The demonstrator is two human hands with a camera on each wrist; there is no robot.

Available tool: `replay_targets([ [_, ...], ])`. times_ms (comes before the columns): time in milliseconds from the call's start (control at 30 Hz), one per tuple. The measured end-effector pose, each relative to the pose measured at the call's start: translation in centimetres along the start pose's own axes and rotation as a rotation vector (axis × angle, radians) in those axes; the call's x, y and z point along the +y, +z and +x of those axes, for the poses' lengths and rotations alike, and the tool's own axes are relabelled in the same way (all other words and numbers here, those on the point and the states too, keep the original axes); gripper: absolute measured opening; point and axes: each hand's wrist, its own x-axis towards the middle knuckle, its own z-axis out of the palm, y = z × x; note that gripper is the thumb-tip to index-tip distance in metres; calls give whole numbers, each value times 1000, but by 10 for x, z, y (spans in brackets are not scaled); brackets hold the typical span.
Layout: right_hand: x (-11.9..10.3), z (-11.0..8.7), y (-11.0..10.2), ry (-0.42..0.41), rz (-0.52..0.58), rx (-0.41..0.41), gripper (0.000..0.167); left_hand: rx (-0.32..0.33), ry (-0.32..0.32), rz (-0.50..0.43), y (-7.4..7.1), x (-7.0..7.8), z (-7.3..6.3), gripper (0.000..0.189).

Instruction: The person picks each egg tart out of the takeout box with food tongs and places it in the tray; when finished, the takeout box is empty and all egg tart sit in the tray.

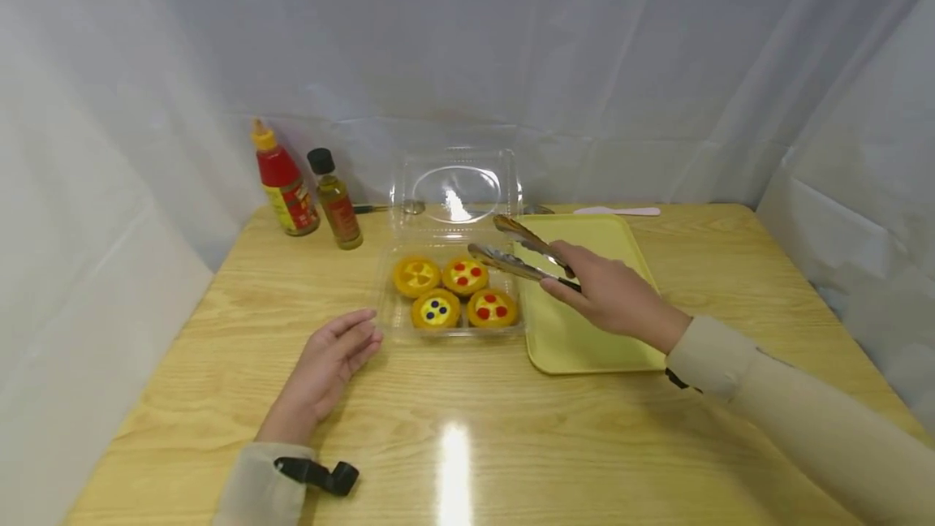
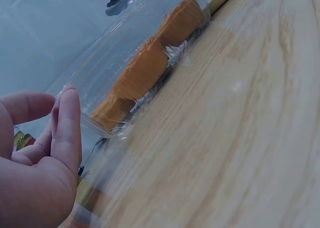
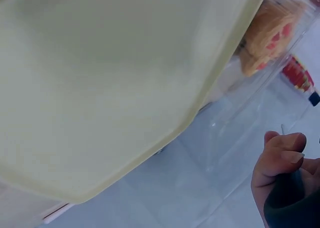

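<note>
The head view showed four tarts point(image 1: 436, 309) from above in an open clear container point(image 1: 398, 319), whereas the left wrist view gave their sides through its wall. The container lay at two o'clock from the left hand point(image 1: 332, 364) and nine o'clock from the right hand point(image 1: 613, 296). The left hand's fingers were relaxed and nearly straight, perhaps touching the container's edge; the right hand gripped tongs point(image 1: 533, 244) pointing toward ten o'clock, their tips apart.

Over there, a long beige right sleeve point(image 1: 811, 420) is showing a thin dark mark point(image 1: 773, 356), and a black piece point(image 1: 678, 379) is peeking out beneath its cuff point(image 1: 708, 357). The left sleeve point(image 1: 256, 489), paler beige, is carrying a black fitting point(image 1: 318, 475), its slim bar point(image 1: 295, 469) ending in a stubby block point(image 1: 344, 478).
</note>
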Motion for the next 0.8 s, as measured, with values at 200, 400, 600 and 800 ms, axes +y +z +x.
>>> replay_targets([
  [200,-18,14,5,-22,-22,-49,68,4,-6,-40,0,-2,1,45],
  [400,-32,29,12,-61,-51,-74,64,12,-7,-46,0,-2,1,47],
  [600,-41,43,22,-80,-68,-90,65,7,2,-50,-1,-2,2,44],
  [800,-47,55,30,-74,-96,-140,71,8,-7,-34,1,-1,2,47],
])
